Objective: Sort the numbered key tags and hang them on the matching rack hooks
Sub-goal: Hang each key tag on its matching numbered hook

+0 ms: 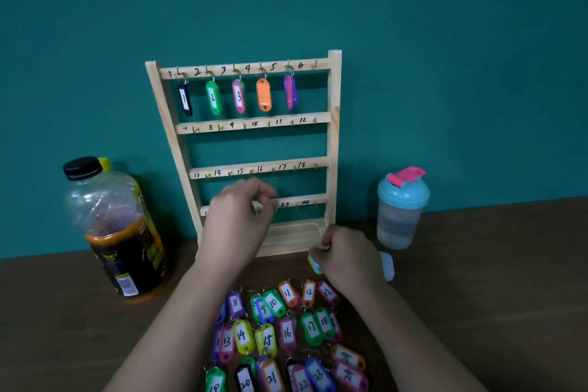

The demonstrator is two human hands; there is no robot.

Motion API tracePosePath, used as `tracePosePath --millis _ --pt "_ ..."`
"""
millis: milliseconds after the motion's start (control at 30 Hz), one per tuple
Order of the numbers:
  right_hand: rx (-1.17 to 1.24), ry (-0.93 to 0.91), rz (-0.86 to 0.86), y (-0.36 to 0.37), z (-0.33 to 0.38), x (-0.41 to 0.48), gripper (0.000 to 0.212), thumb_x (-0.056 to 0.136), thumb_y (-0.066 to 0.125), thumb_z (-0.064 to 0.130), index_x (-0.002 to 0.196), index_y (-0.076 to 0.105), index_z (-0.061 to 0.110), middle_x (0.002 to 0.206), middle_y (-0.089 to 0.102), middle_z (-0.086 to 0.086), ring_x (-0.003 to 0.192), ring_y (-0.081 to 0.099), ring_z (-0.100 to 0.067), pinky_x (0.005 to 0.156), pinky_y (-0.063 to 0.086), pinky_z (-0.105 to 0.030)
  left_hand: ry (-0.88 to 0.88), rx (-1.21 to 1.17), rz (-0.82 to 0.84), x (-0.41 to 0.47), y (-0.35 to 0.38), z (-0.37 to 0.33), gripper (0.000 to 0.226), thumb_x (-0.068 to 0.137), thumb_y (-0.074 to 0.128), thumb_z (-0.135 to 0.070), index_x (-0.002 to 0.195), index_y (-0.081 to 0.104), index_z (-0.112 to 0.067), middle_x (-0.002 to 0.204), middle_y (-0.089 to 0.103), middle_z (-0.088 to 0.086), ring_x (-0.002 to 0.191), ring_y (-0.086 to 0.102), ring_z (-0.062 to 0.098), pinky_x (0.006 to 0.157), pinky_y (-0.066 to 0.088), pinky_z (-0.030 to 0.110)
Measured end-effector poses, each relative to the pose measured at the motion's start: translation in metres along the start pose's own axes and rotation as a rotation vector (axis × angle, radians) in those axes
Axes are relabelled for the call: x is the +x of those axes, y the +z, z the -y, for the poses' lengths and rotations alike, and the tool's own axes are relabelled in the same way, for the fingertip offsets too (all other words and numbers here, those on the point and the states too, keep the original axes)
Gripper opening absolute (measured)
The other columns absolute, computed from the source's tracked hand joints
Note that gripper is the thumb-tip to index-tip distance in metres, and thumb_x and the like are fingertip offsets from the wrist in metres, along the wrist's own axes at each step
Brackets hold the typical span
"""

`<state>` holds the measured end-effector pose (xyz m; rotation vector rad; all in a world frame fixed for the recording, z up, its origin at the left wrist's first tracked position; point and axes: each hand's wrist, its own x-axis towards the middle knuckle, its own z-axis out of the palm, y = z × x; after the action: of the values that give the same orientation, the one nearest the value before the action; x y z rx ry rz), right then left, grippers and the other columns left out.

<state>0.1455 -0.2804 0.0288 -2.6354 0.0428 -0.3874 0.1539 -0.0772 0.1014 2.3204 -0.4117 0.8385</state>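
We see two hands in front of a wooden rack. The left hand is up high, right in front of the rack's lowest bar. Its fingers are curled, but it is blurry, so we cannot tell if it pinches anything. The right hand is lower, near the rack's foot. It pinches a yellow tag between its fingertips, just above the tabletop.

Well above the left hand, five hung tags dangle from hooks under the marks 1 to 5. Three show the numbers 1, 2 and 3. Below both hands, between the two arms, many loose tags lie on the tabletop in rows. We can read numbers from 8 up to 24 on them.

Far to the left of the left hand stands a big bottle with a black cap. To the right of the right hand stands a cup with a blue lid.
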Motion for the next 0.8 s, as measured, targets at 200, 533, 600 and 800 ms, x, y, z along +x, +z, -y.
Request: tracePosePath --millis 200,533,600,800 --pt "-0.107 0.066 0.132 0.018 -0.005 0.001 0.030 0.095 0.072 0.052 0.107 0.064 0.026 0.098 0.061 0.006 0.086 0.061 -0.012 0.071 0.048 -0.031 -0.078 0.061 0.343 -0.029 0.024 0.019 0.009 0.095 0.073 -0.036 0.104 0.072 -0.036 0.089 0.069 -0.021 0.083 0.063 -0.003 0.073 0.055 0.021" --pt "-0.019 0.118 0.189 0.025 -0.007 0.007 0.021 0.097 0.074 0.031 0.114 0.068 0.021 0.102 0.068 0.003 0.092 0.067 -0.015 0.074 0.057 -0.033 -0.184 0.039 0.480 -0.052 0.049 0.036 0.009 0.092 0.074 -0.033 0.101 0.073 -0.032 0.090 0.072 -0.017 0.087 0.065 0.003 0.077 0.052 0.025" --pt "0.006 0.127 0.201 0.025 -0.008 0.008 0.021 0.097 0.075 0.030 0.114 0.069 0.020 0.101 0.069 0.004 0.092 0.066 -0.014 0.070 0.053 -0.031 -0.191 0.040 0.491 -0.054 0.053 0.036 0.011 0.092 0.074 -0.033 0.103 0.072 -0.032 0.091 0.072 -0.017 0.089 0.066 0.005 0.080 0.055 0.027" --pt "0.094 0.173 0.236 0.027 -0.011 0.012 0.024 0.095 0.077 0.029 0.116 0.068 0.023 0.102 0.066 0.006 0.092 0.064 -0.011 0.076 0.057 -0.032 -0.226 -0.011 0.508 -0.054 0.063 0.036 0.028 0.097 0.071 -0.038 0.123 0.064 -0.032 0.102 0.071 -0.014 0.096 0.065 0.009 0.078 0.047 0.023"
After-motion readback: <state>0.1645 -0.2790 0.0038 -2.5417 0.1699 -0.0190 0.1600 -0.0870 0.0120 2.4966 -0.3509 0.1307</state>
